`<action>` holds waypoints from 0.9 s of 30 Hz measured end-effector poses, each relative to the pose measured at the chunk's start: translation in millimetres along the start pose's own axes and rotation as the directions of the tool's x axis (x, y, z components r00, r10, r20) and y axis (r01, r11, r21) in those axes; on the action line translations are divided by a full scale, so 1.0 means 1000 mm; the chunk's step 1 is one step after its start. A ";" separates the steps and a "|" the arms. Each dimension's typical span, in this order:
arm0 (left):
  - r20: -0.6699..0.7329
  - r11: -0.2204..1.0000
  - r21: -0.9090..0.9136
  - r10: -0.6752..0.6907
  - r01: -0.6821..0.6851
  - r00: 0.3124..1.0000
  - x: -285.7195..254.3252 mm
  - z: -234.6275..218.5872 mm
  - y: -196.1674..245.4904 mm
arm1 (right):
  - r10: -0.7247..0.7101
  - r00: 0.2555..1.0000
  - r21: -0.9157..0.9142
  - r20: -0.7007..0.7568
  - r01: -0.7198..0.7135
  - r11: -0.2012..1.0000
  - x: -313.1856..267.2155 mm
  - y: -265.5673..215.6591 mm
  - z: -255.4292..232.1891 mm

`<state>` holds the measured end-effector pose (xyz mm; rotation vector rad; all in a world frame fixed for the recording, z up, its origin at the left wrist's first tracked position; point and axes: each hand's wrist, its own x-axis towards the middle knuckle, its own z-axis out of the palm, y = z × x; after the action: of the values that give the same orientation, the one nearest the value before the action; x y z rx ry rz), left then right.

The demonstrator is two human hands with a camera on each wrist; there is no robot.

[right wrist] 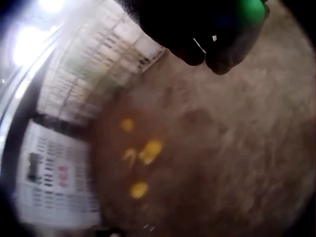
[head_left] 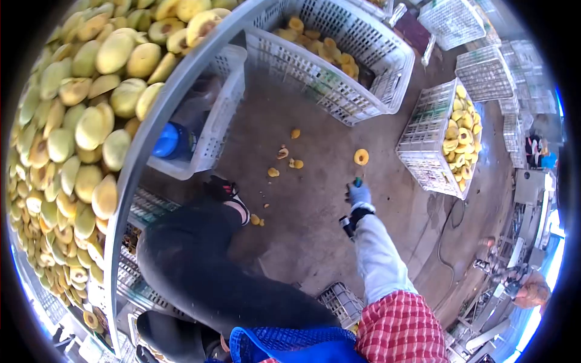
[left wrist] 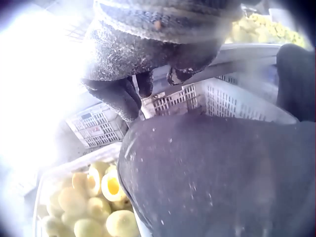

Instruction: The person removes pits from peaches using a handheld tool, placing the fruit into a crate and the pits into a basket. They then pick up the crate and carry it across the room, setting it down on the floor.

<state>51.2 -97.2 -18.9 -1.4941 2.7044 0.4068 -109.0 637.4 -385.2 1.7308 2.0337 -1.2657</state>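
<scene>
My right hand (head_left: 359, 195), in a grey glove, stretches forward over the concrete floor. Its fingers curl round a small green object (head_left: 357, 181), mostly hidden by the hand; the green end (right wrist: 252, 11) also shows in the right wrist view. Just beyond the fingertips a yellow pitted fruit half (head_left: 361, 157) shows against the floor. My left hand (left wrist: 153, 54), in a dark-coated knit glove, hangs above my dark-clad leg (left wrist: 207, 168) in the left wrist view. Its fingers are loosely bent, with nothing seen between them. The head view does not show it.
A metal-rimmed table (head_left: 142, 142) heaped with fruit halves stands at left. Crates of fruit stand ahead (head_left: 315, 75) and at right (head_left: 423, 139). A crate holding a blue container (head_left: 166, 142) sits beside the table. Fruit pieces (head_left: 295, 163) lie scattered on the floor, and a hose (head_left: 445, 242) runs at right.
</scene>
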 end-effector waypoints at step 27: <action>0.031 0.747 -0.461 0.552 -0.479 0.833 -0.040 0.037 0.201 | -0.483 0.093 0.475 0.871 0.094 0.875 -0.293 -0.250 0.031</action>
<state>-98.6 46.6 -5.7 -0.6470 2.9739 1.1691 -251.2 415.9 -102.3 0.0660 1.2732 -2.1019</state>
